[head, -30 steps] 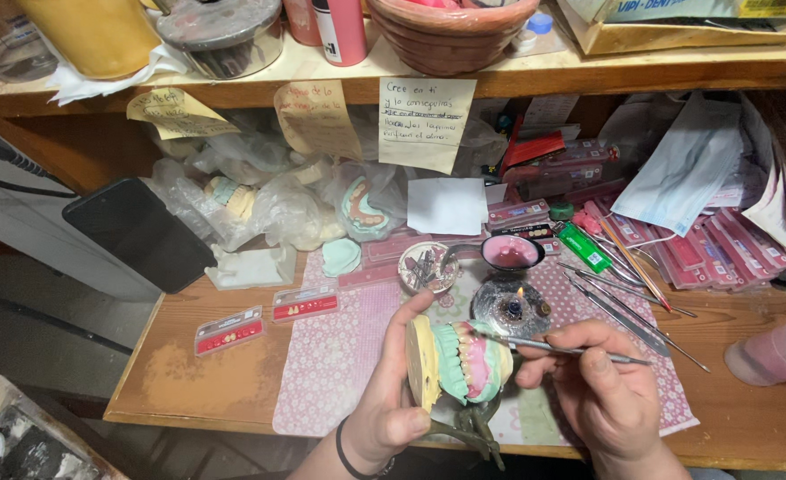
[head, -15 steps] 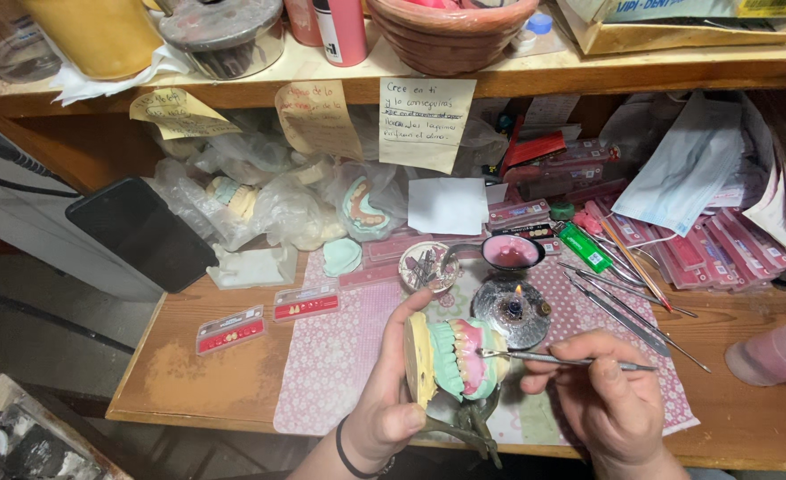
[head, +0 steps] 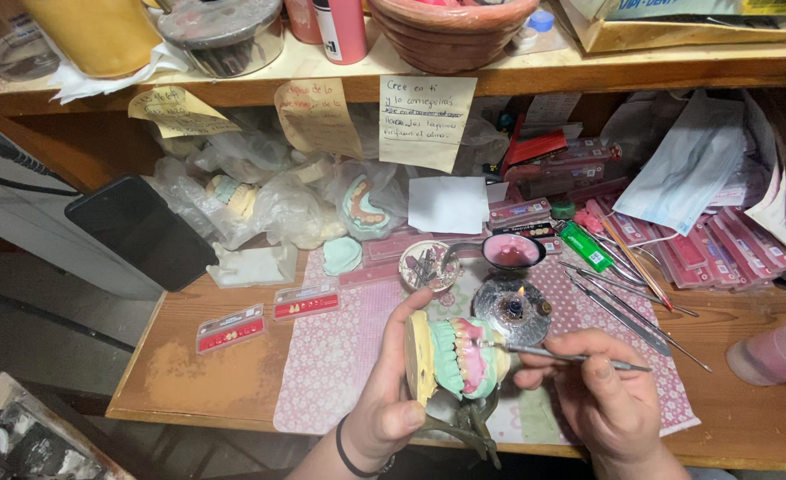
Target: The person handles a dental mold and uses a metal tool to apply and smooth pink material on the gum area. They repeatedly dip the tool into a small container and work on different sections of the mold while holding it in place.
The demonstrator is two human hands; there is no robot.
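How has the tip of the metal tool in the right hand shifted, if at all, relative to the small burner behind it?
Yes. The metal tool has dropped away from the burner, and its tip now touches the dental model lower in view.

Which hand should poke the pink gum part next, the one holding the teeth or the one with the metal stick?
Probably the right hand: it grips the metal tool, whose tip already meets the teeth model. The left hand is busy steadying it.
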